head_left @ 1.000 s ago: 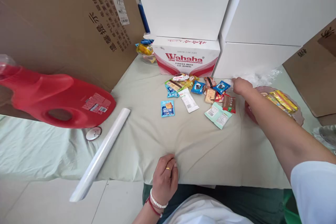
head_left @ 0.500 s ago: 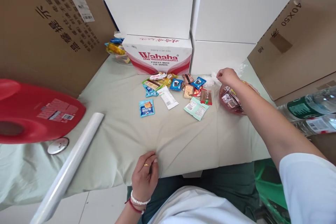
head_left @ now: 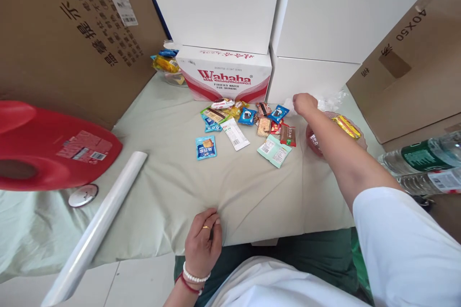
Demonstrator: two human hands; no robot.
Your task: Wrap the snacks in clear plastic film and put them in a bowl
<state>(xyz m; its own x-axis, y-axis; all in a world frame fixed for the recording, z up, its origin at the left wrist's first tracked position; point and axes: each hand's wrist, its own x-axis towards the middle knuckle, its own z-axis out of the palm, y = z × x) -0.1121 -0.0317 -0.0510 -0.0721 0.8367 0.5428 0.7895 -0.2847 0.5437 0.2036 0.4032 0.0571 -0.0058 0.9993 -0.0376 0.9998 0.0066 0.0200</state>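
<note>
My right hand (head_left: 305, 104) is reached out to the far right of the cloth, fingers closed and pinched at a crumpled clear plastic bag (head_left: 330, 101). The fingertips are partly hidden. Just left of it lie a blue snack packet (head_left: 278, 113) and a brown snack packet (head_left: 288, 135). Under my right forearm stands a pinkish clear bowl (head_left: 363, 143) with a yellow-wrapped snack (head_left: 346, 127) in it. My left hand (head_left: 203, 237) rests at the front edge of the cloth, fingers curled in, with nothing visible in it.
Several snack packets, among them a light green one (head_left: 274, 151), lie in front of a Wahaha carton (head_left: 225, 76). On the left are a red jug (head_left: 54, 148), a white roll (head_left: 97, 225) and a round badge (head_left: 83, 195). Water bottles (head_left: 428, 156) lie at right.
My right hand has moved slightly left with the plastic, and the forearm has swung left, uncovering the yellow-wrapped snack in the bowl. The view has shifted slightly. My left hand stays at the edge.
</note>
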